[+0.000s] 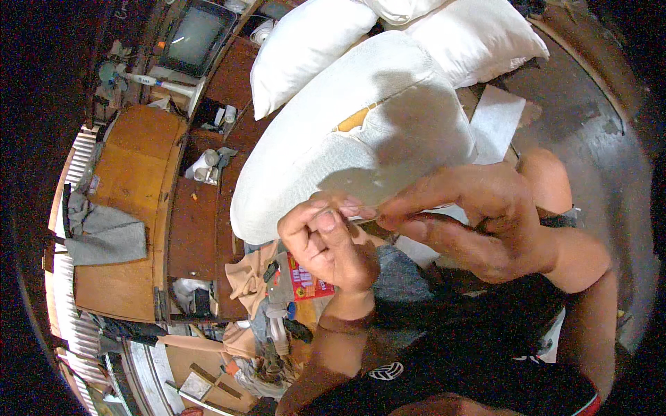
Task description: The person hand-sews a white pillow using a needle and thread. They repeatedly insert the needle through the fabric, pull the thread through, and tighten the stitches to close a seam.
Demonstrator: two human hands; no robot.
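Close together in front of me, both hands are raised over the near edge of a large white cushion (291,166). My left hand (329,243) is closed, thumb pressed against the curled fingers. From the left stretches my right hand's pinch, where the thumb and forefinger of my right hand (479,218) meet. Between the fingertips runs a thin, pale thread (366,220); whether a needle is with it is too small to tell. The cushion's fabric cover has an open slit, through which yellow foam (354,120) shows. Shadows of my hands fall across the cover.
Behind the cushion lie white pillows (479,41). At left stands a brown wooden cabinet (198,236) with rolls in its compartments, and a grey cloth (107,232) hangs over a wooden panel. Clothes and a red packet (309,283) lie below my left hand.
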